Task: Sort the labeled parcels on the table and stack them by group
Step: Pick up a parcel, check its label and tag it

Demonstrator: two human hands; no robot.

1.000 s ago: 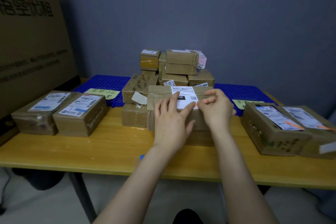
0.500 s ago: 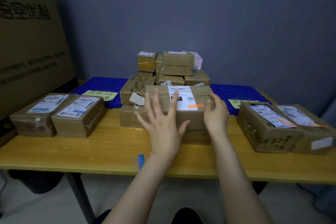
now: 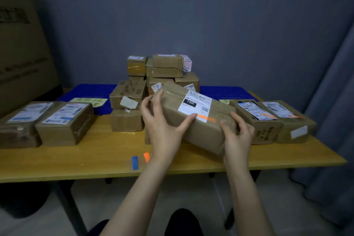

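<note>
A brown parcel [image 3: 199,130] with a white label reading 15H and an orange mark is lifted and tilted above the wooden table [image 3: 95,157]. My left hand [image 3: 162,124] grips its left end, thumb on the label's lower edge. My right hand [image 3: 237,134] holds its right end. Two labeled parcels [image 3: 63,122] lie side by side at the left. Two more labeled parcels [image 3: 268,120] with orange marks lie at the right. A pile of unsorted parcels [image 3: 164,74] stands at the back centre.
A blue grid mat [image 3: 229,92] covers the table's back, with yellow notes [image 3: 90,101] on it. Blue tape [image 3: 134,162] and orange tape [image 3: 146,156] mark the front edge. A big carton [image 3: 23,53] stands left, a curtain [image 3: 333,120] right.
Both hands took hold of the 15H parcel, lifted it off the pile in front and turned it toward the right; earlier they lay on its top and label.
</note>
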